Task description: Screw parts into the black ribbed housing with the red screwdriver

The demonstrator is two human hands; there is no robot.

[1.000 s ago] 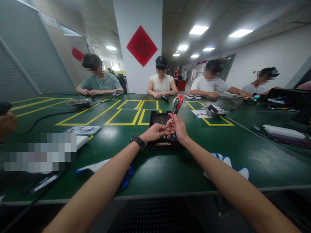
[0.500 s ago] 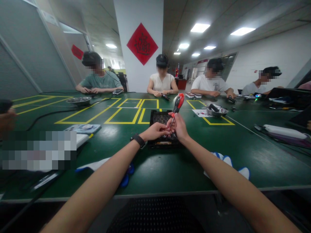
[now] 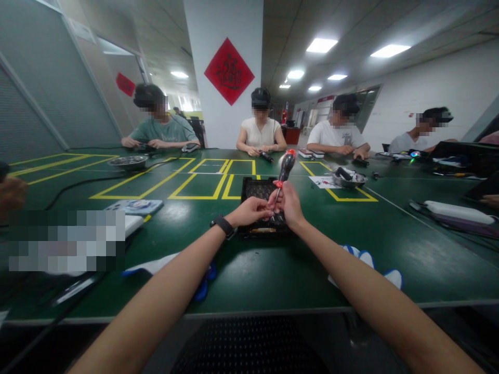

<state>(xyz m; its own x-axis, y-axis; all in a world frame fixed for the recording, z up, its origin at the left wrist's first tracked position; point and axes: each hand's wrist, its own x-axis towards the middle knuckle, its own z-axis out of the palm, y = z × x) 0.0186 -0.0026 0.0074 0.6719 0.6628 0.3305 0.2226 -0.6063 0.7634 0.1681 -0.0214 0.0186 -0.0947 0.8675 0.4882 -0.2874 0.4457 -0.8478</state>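
A red and black screwdriver (image 3: 287, 165) stands nearly upright, its shaft pointing down, with my right hand (image 3: 290, 205) closed around its lower part. My left hand (image 3: 252, 211) meets it from the other side, thumb and fingers pinched near the screwdriver's tip. Whatever small piece may be between those fingertips is too small to make out. Both hands are over a black open tray (image 3: 249, 187) that holds dark small parts and a yellowish strip along its near side. My hands hide much of the tray's inside.
White and blue gloves (image 3: 360, 259) lie beneath my forearms. A metal bowl (image 3: 128, 163) stands far left, another bowl (image 3: 349, 179) with items at right. A boxed item (image 3: 134, 206) lies left, a white and purple device (image 3: 458, 212) right. Several people sit across the green table (image 3: 187, 213).
The screwdriver's handle has turned about its length, showing more black and less red. My hands stay in nearly the same place over the tray.
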